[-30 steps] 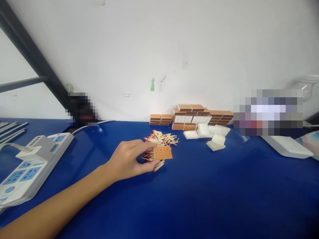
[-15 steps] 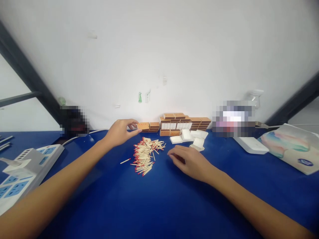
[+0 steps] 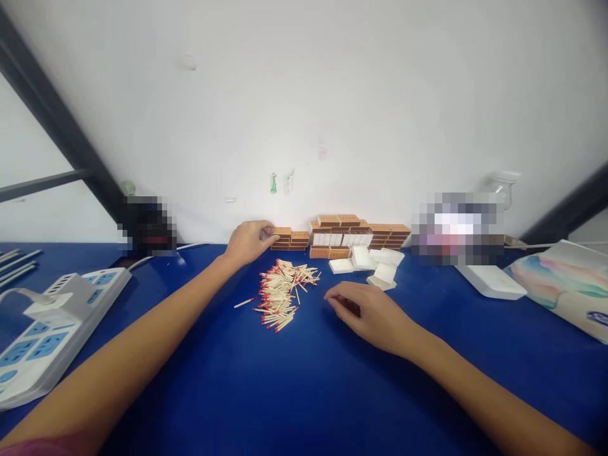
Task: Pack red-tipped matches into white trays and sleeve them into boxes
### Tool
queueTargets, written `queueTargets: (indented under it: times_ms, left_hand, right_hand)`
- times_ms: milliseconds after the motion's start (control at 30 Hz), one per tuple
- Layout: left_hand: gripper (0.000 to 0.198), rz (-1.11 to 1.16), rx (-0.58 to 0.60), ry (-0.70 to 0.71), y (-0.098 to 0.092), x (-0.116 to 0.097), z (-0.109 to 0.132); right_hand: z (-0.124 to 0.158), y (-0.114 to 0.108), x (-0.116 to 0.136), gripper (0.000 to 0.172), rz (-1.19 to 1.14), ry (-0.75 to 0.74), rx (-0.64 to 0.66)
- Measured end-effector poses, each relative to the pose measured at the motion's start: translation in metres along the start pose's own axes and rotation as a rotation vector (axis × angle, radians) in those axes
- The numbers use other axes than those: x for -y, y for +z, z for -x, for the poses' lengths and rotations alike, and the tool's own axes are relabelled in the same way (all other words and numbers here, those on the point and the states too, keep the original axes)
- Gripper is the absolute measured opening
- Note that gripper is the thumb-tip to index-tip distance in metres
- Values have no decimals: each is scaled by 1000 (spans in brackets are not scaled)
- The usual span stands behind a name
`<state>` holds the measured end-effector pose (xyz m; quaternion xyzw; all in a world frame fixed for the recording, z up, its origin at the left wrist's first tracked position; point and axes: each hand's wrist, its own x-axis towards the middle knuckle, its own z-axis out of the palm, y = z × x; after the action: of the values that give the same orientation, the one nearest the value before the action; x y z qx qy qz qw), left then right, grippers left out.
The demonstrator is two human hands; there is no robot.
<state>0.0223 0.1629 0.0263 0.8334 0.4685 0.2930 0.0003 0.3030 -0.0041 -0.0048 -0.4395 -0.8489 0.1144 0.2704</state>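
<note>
My left hand reaches to the back of the blue table. Its fingers are curled on the left end of a low stack of orange matchboxes by the wall. My right hand rests palm down on the table, right of a pile of red-tipped matches. Its fingers are curled over something small and brownish that I cannot make out. One stray match lies left of the pile.
More orange matchboxes are stacked against the wall, with white inner trays in front. A power strip lies at the left. A flat white device and a tissue pack lie at the right.
My left hand took an orange matchbox off the match pile and carried it to the low stack at the wall. My right hand came in and settled right of the matches.
</note>
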Motion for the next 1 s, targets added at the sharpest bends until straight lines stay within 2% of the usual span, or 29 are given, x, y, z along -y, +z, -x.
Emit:
queueTargets:
  times_ms: [100,200,267,367,400,567,700,800,1000]
  left_hand:
    - [34,-40,-10,31,-17,-11,20]
    - [27,-44,58,106,-33,-23,56]
    - [23,-32,80,194,-37,-28,81]
    - [21,-3,-51,297,-33,-30,109]
    - [20,-7,-61,325,-30,-29,114]
    - [19,23,-145,378,-23,-30,121]
    - [17,35,-139,425,-26,-35,121]
    - [16,38,-134,460,-27,-39,122]
    - [15,59,-120,461,-25,-45,122]
  right_hand:
    - [1,-1,1,18,5,14,-9]
    - [1,-4,-2,18,58,65,-52]
    - [1,-5,-8,18,108,111,-107]
    - [0,-8,-20,18,180,157,-179]
    - [0,-8,-24,18,208,171,-200]
    - [-1,-11,-37,20,368,232,-324]
    - [-1,-12,-44,26,581,108,-422]
    - [-1,-11,-49,28,670,54,-409]
    - [-2,-7,-55,25,645,48,-367]
